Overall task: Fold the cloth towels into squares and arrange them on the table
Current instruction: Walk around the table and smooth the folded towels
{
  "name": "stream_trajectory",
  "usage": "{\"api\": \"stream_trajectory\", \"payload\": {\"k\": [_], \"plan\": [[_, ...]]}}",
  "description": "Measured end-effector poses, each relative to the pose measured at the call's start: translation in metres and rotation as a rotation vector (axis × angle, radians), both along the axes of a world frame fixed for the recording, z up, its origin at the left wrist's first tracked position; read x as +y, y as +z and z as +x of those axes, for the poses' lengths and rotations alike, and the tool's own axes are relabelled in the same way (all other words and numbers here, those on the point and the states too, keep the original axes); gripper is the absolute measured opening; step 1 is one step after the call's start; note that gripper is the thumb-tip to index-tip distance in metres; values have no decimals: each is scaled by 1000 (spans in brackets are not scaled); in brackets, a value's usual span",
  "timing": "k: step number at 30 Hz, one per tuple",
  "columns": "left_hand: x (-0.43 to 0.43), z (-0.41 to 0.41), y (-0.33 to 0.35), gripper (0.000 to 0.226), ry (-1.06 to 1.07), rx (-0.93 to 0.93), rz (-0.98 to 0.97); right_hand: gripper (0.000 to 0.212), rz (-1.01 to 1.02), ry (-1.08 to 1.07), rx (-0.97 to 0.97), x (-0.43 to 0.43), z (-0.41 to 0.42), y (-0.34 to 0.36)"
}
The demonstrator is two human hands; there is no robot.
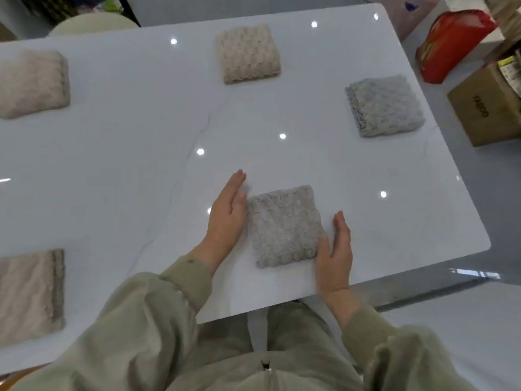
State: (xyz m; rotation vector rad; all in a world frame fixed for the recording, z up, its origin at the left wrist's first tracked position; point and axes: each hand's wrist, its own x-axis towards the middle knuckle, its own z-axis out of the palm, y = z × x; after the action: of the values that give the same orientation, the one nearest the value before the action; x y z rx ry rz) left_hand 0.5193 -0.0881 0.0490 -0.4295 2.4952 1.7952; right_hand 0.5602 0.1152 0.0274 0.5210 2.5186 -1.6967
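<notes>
A grey towel (284, 225) folded into a square lies on the white table (127, 165) near its front edge. My left hand (228, 211) lies flat with straight fingers against the towel's left side. At the towel's right side my right hand (335, 249) also touches it with straight fingers. Other folded squares lie spread out: a beige towel (248, 53) at the back, a blue-grey towel (384, 105) at the right, a pink towel (32, 83) at the far left, and a pink towel (29, 294) at the front left.
Right of the table on the floor stand a cardboard box (485, 111) and a red bag (451, 43). A pale round chair back (90, 24) shows behind the table's far edge. The table's right front corner (485, 244) is rounded.
</notes>
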Motion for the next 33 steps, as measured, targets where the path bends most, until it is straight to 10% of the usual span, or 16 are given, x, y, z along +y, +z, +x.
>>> {"api": "stream_trajectory", "payload": {"k": [13,33], "plan": [[17,-109,-1,39,-979,-261,143,70,-136,-772,51,-105,33,-10],[28,-107,-12,46,-990,-325,161,70,-155,-1017,115,-116,-14,-4]]}}
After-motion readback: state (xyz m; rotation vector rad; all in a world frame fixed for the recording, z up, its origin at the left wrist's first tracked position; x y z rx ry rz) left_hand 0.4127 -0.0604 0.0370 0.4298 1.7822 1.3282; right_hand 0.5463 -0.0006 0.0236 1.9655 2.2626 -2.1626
